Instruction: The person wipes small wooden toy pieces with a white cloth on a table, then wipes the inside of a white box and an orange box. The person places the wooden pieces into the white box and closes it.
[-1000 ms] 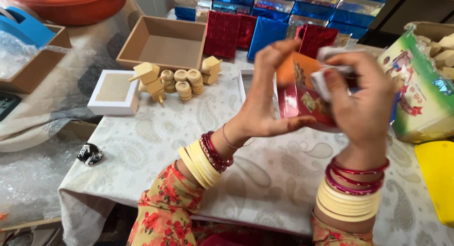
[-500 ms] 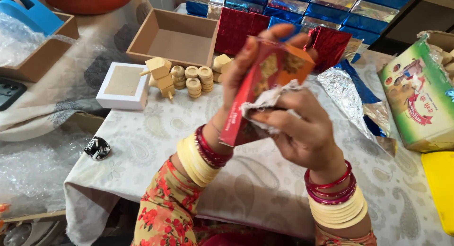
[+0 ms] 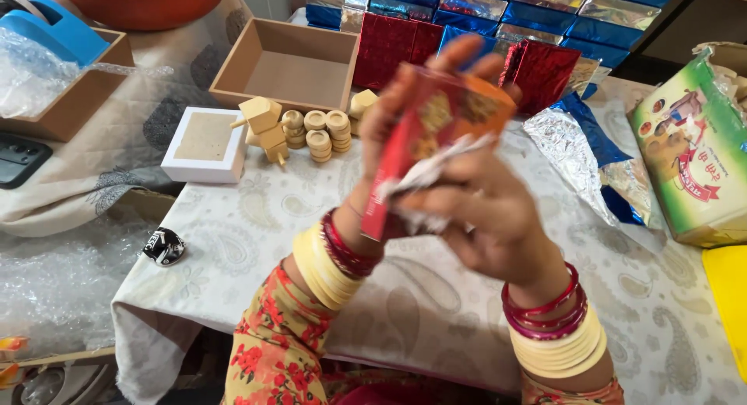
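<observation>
Holding a red-and-orange carton up at centre frame, both hands blurred by motion. Left hand wraps the carton's far side, fingers curled over the top edge, grip closed on it. Right hand is closed round the near lower part, pinching crinkled white paper against the carton face. Carton is lifted clear of the surface, tilted with its top toward the upper right.

Risks, as judgement: thin paper could tear or slip out if the right pinch loosens; the card carton could crease under a tight squeeze; stacked bangles on both wrists might snag the loose foil sheet at right if the hands drop that way. Small wooden pieces left of centre stand loose and could topple if the cloth gets tugged.

Materials: carton is glossy printed card, rectangular. Paper is soft and wrinkled. Surface cover is pale paisley cloth, slightly rumpled. Wooden pieces are light and unfinished, round stacked discs plus blocky shapes. White square tray beside them, open brown cardboard box behind. Foil-wrapped boxes in red, blue and silver across the top, shiny and crinkly. Green printed box at right edge. Bubble wrap at lower left.
</observation>
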